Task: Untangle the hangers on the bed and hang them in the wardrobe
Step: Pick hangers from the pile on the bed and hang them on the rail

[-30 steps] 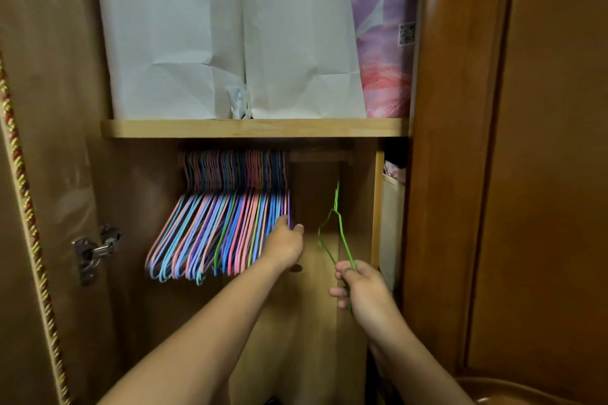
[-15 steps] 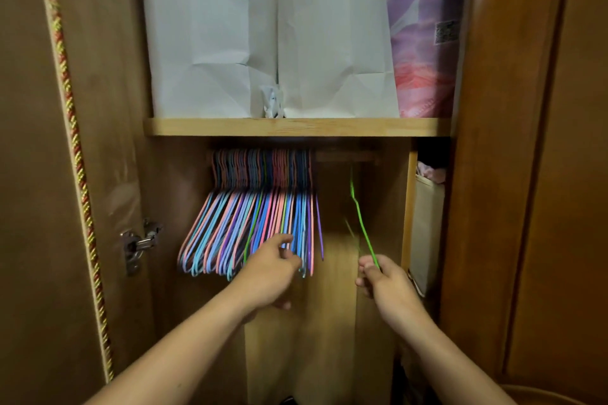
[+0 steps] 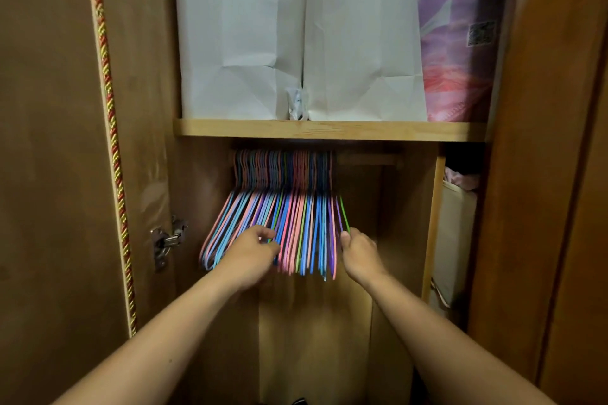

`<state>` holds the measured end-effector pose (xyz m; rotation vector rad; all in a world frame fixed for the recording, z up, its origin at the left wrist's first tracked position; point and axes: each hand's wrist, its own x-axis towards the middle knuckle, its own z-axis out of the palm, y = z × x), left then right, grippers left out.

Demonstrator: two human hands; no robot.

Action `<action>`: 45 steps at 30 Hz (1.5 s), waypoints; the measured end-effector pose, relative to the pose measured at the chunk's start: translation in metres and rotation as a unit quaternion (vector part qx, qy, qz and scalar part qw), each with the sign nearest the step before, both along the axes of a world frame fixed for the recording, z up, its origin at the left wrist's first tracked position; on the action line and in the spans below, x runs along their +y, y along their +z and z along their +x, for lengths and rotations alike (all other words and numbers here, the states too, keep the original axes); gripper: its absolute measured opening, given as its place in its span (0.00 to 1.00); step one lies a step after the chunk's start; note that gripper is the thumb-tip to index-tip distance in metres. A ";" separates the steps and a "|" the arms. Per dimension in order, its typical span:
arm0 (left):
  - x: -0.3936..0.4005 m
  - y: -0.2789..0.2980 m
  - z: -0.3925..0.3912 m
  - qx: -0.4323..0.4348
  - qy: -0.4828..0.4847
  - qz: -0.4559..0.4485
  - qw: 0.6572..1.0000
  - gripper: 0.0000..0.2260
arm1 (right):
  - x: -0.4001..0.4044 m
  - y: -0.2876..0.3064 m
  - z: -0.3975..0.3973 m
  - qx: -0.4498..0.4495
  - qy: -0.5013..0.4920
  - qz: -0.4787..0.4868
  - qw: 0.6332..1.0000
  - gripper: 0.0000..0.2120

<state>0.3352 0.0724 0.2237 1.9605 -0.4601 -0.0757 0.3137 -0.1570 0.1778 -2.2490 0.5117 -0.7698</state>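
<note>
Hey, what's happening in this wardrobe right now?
A person is hanging hangers. The right hand pinches a green hanger at the right end of a packed row of coloured hangers on the rail, under the wooden shelf. The left hand reaches into the row, fingers among the hangers.
</note>
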 end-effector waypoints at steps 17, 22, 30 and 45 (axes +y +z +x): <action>-0.013 -0.016 -0.026 -0.002 0.040 0.013 0.999 0.06 | 0.034 -0.003 -0.031 -0.107 -0.061 -0.172 0.977 0.23; -0.005 -0.058 -0.062 0.047 0.110 -0.033 0.992 0.05 | 0.095 -0.027 -0.047 -0.192 0.103 -0.148 0.965 0.16; 0.082 -0.174 -0.216 0.181 0.326 -0.061 0.926 0.06 | 0.204 -0.144 -0.118 0.086 0.442 -0.005 0.893 0.10; 0.157 -0.299 -0.781 0.228 0.773 -0.334 0.489 0.07 | 0.435 -0.248 -0.548 0.270 0.815 -0.216 0.465 0.11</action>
